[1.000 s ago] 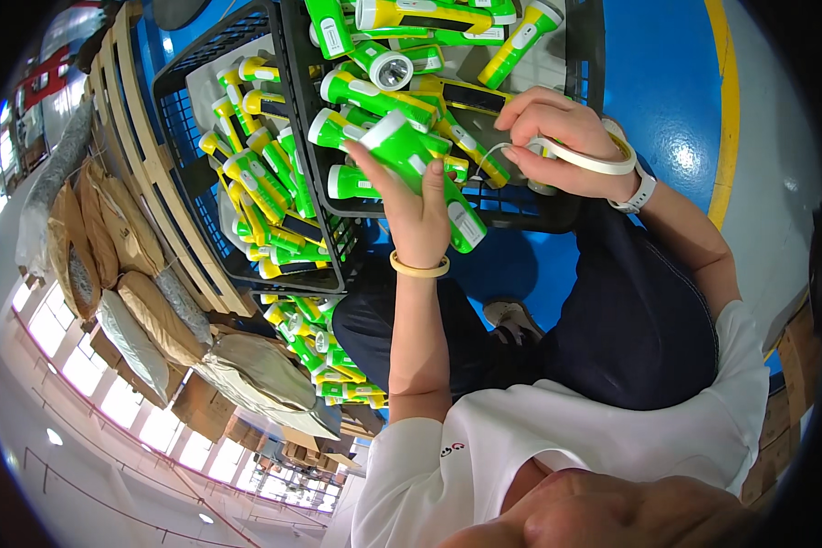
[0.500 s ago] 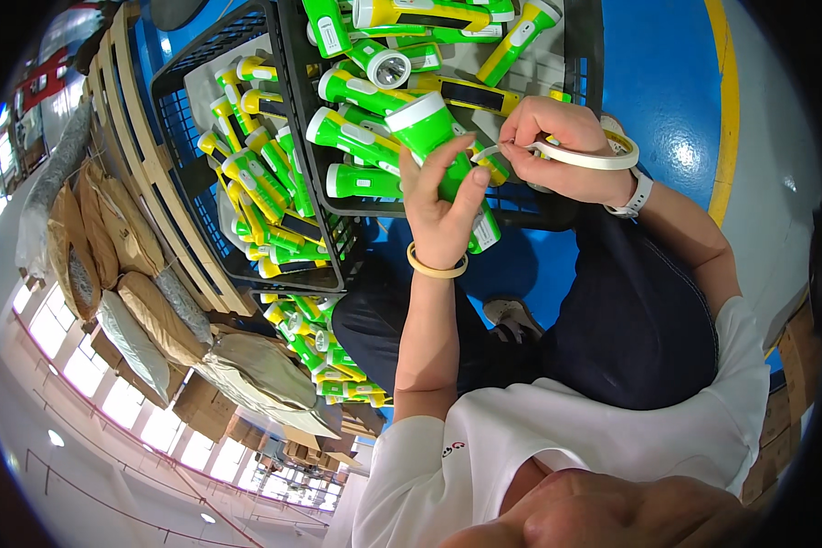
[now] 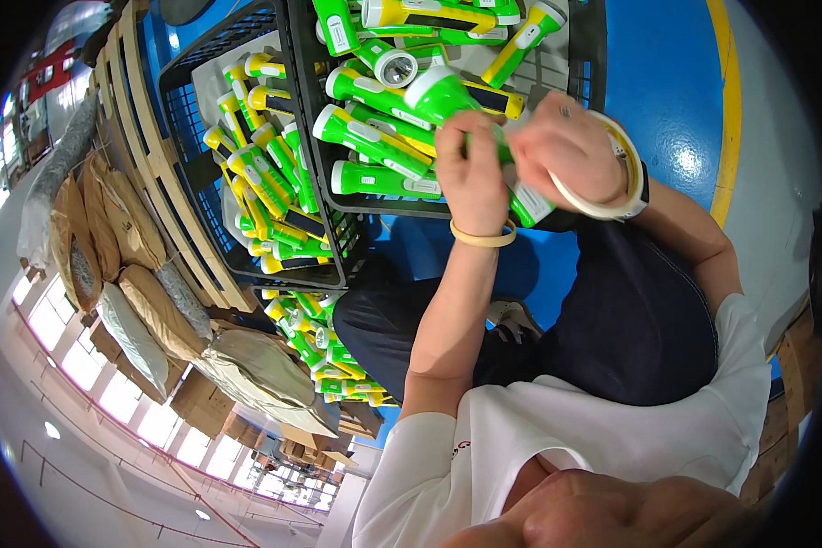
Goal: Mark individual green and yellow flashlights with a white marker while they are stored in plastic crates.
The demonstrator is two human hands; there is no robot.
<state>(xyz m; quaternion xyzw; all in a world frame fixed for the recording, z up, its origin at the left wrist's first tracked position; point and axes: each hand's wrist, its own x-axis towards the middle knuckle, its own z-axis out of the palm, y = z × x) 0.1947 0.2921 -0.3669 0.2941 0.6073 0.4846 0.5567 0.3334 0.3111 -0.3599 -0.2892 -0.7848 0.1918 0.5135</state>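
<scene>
In the head view, the fingers of the left hand are wrapped around a green flashlight, holding it above the black crate full of green and yellow flashlights. The right hand is blurred, its fingers curled onto the same flashlight's lower end, with a roll of tape ringing its wrist. A second crate of flashlights sits to the left, beside wooden pallets and stuffed sacks.

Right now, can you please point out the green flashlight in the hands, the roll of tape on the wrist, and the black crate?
green flashlight [image 3: 440, 91], head view, on its head end.
roll of tape [image 3: 612, 196], head view, on its outer rim.
black crate [image 3: 294, 91], head view, on its dividing wall.
</scene>
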